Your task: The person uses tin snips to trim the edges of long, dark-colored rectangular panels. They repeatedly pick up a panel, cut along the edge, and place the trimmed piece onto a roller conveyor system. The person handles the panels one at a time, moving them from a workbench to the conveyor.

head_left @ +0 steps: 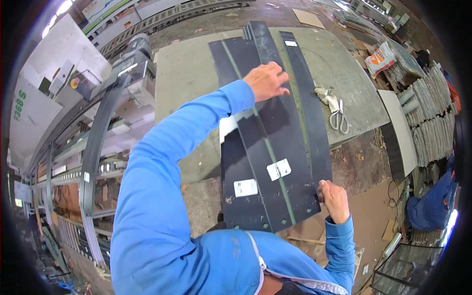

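Long dark flat panels (285,132) lie side by side and partly overlapping on a worktable (182,73), their near ends toward my body. White labels (246,188) are stuck on them, and greenish strips show along their lengths. My left hand (267,82) is over the far half of the panels, fingers loosely bent and thumb apart, with nothing visible in it. At the near right corner, my right hand (335,200) has its thumb and fingers closed at the edge of the rightmost panel (314,142). The fingertips' far side is hidden.
Scissors (339,120) and a pale crumpled glove (327,98) rest on the table right of the panels. Metal machine framing (98,147) stands at the left. Stacked bundles (432,108), a printed sack (381,60) and blue cloth (432,201) are at the right.
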The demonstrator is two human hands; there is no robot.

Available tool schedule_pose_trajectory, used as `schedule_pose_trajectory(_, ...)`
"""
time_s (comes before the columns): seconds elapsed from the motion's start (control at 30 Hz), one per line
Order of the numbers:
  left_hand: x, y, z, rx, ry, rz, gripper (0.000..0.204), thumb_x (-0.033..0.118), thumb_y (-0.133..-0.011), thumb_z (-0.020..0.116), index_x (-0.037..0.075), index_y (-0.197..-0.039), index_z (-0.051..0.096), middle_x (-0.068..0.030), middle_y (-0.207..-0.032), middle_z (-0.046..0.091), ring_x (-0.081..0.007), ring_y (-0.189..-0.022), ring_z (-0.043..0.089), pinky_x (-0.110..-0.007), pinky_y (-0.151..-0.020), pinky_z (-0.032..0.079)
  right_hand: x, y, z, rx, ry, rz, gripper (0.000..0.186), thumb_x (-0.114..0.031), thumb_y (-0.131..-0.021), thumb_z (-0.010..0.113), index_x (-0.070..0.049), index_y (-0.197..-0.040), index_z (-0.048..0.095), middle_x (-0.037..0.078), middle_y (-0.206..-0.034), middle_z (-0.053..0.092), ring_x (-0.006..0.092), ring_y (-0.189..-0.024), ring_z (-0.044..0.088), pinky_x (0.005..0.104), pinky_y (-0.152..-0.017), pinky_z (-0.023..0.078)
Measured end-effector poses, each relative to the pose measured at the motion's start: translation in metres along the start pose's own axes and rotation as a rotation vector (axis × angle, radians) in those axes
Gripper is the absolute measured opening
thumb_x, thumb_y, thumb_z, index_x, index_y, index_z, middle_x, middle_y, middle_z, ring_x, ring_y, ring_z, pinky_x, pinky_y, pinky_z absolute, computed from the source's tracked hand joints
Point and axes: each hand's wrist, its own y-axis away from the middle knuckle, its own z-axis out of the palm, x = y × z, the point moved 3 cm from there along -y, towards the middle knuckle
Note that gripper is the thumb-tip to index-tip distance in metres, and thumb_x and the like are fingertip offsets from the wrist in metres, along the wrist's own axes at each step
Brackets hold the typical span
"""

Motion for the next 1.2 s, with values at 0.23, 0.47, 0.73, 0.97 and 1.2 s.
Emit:
schedule_pose_trajectory(0.23, 0.116, 0.214, -0.143, -0.062, 0.085, -1.100, 0.051, 0.048, -0.090, 0.045, 0.005, -0.072, 0.063, -0.0177, -0.060, 0.057, -0.0373, -0.058, 0.057, -0.046, -0.056, 0.045, -0.032, 0.052, 0.031, 0.275, 0.125, -0.094, 0.026, -0.019, -0.076, 0.069, -0.002, -0.070, 0.050, 0.016, -0.062, 0.055, 0.0345, -0.057, 0.054, 0.0417, -0.054, 0.041)
schedule_pose_trajectory(0.47, 0.221, 0.316, -0.090, 0.210, 1.587, -1.711, 0.065, 0.062, -0.086, 0.046, 0.003, -0.110, 0.059, -0.0072, -0.100, 0.063, -0.0168, -0.082, 0.062, -0.030, -0.066, 0.050, -0.084, 0.092, 0.086, 0.190, 0.090, -0.157, 0.021, -0.013, -0.075, 0.070, -0.002, -0.076, 0.051, 0.012, -0.065, 0.056, 0.0265, -0.061, 0.056, 0.0355, -0.058, 0.044)
schedule_pose_trajectory(0.73, 0.182, 0.349, -0.149, -0.002, 1.156, -1.623, 0.064, 0.060, -0.085, 0.049, 0.000, -0.107, 0.057, -0.0142, -0.099, 0.063, -0.0223, -0.089, 0.061, -0.037, -0.074, 0.050, -0.077, 0.115, 0.103, 0.296, -0.107, -0.118, 0.016, -0.010, -0.080, 0.064, -0.001, -0.087, 0.053, 0.010, -0.069, 0.056, 0.0174, -0.062, 0.053, 0.0318, -0.059, 0.044)
schedule_pose_trajectory(0.97, 0.070, 0.679, -0.310, 1.681, 0.978, -1.868, 0.082, 0.048, -0.077, 0.067, 0.000, -0.134, 0.033, -0.0250, -0.116, 0.050, -0.0344, -0.097, 0.057, -0.043, -0.079, 0.053, -0.061, 0.120, 0.087, 0.400, -0.307, 0.020, 0.014, -0.008, -0.084, 0.058, 0.000, -0.095, 0.056, 0.008, -0.072, 0.058, 0.0136, -0.060, 0.055, 0.0284, -0.056, 0.046)
schedule_pose_trajectory(1.2, 0.032, 0.746, -0.345, 2.274, 0.994, -0.802, 0.088, 0.045, -0.072, 0.074, 0.002, -0.134, 0.030, -0.0232, -0.128, 0.038, -0.0369, -0.123, 0.039, -0.054, -0.097, 0.041, -0.190, 0.086, 0.093, 0.225, -0.249, -0.270, 0.011, -0.008, -0.085, 0.058, 0.001, -0.090, 0.056, 0.008, -0.070, 0.060, 0.0119, -0.059, 0.056, 0.0255, -0.055, 0.046)
